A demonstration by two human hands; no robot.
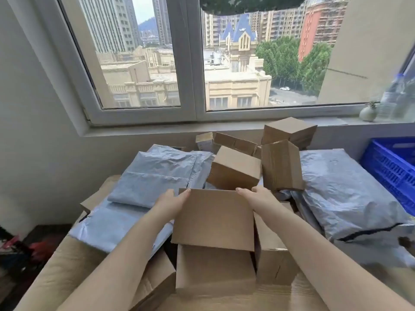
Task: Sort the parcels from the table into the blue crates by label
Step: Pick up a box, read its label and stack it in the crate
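Across the table's far half, from nine o'clock round to three, lies a heap of parcels: a large grey poly mailer (343, 194) at three o'clock, a stack of grey mailers (152, 176) at ten, and small brown cartons piled toward twelve under the window (193, 63). At three o'clock, partly cut off by the frame edge, stands a blue crate (390, 169).

Near six o'clock the person holds a plain cardboard box (215, 218) between both hands. The left hand (173, 203) presses its left side with fingers lying along the top edge, and the right hand (258, 196) grips the right corner, fingers curled over the rim. The box tilts toward the camera above another carton (213, 268); its visible face is bare brown, with no label showing, so its crate cannot be judged yet.

Just beyond it, at twelve o'clock, a smaller carton (235, 167) leans at an angle and an upright carton (280, 164) stands beside it. Lifting the held box carelessly could knock these loose ones, likely toppling them off the pile. Squeezing from the sides alone could also let the smooth cardboard slip.
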